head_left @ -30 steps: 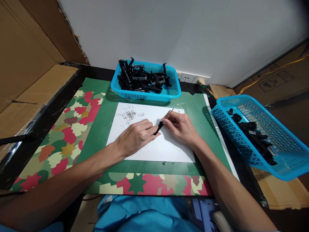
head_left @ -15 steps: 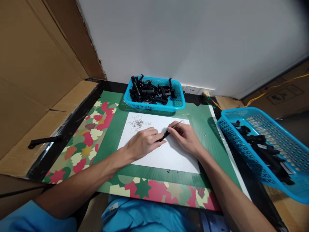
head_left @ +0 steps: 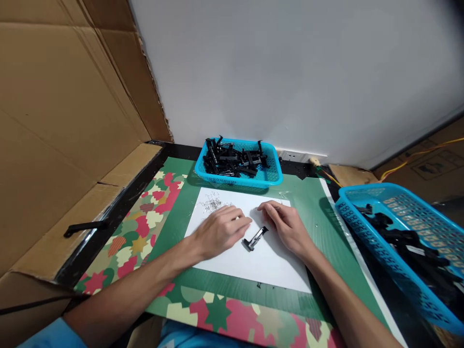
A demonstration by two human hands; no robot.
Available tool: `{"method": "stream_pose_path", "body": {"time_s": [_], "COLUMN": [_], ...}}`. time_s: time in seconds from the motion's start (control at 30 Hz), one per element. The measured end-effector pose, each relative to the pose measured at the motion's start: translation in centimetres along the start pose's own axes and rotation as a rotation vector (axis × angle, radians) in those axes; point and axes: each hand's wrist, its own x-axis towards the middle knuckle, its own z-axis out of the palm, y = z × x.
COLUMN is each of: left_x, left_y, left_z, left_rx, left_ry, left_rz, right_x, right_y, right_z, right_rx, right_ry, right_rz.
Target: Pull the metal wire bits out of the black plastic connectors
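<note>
A black part point(head_left: 255, 239) with a shiny metallic strip lies on the white paper point(head_left: 224, 263), between and just below both hands. My left hand point(head_left: 224, 229) is over the paper's left half, its fingers bent and slightly blurred; whether anything sits between them is hidden. At the right, my right hand point(head_left: 284, 222) has its fingers closed around a thin dark tool point(head_left: 277, 208), only partly visible. Beyond my left hand, a pile of small thin wire pieces point(head_left: 213, 202) is spread on the paper.
A blue basket point(head_left: 239, 182) full of black parts stands behind the paper. Another blue basket point(head_left: 395, 249) with black parts stands at the right. A black bar point(head_left: 85, 227) lies on cardboard at the left. A wall socket point(head_left: 292, 155) is behind.
The black part has left my hands and now lies on the paper. My hands have drawn away from it, and the view has tilted so that everything appears lower.
</note>
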Motion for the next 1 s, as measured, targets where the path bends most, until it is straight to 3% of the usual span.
{"method": "stream_pose_path", "body": {"time_s": [0.1,0.17,0.23,0.33,0.47,0.67,0.83,1.0], "left_x": [2.0,4.3,6.9,10.3,13.0,14.6,14.8,14.3], "left_y": [-2.0,-3.6,-5.3,-7.3,-9.0,-9.7,-10.0,-10.5], "left_z": [-1.3,-3.0,-4.7,-6.4,-6.4,-5.5,-5.7,-6.1], "left_rx": [0.019,0.104,0.167,0.172,0.205,0.290,0.349,0.369], "left_ry": [0.162,0.164,0.045,-0.052,-0.175,-0.355,-0.375,-0.377], "left_rz": [-0.212,-0.314,-0.418,-0.432,-0.457,-0.453,-0.445,-0.462], "right_x": [-0.1,-0.1,-0.1,0.1,0.2,0.2,-0.2,-1.3], "right_y": [0.4,0.7,1.0,1.1,1.2,1.1,0.7,-0.3], "right_z": [0.0,0.0,0.1,0.1,0.0,0.0,0.0,0.6], "right_rx": [0.095,0.114,0.115,0.124,0.121,0.125,0.127,0.025], "right_ry": [0.116,0.166,0.182,0.185,0.193,0.185,0.175,0.181], "right_rz": [-0.013,-0.015,-0.010,-0.010,-0.012,-0.015,-0.048,-0.241]}}
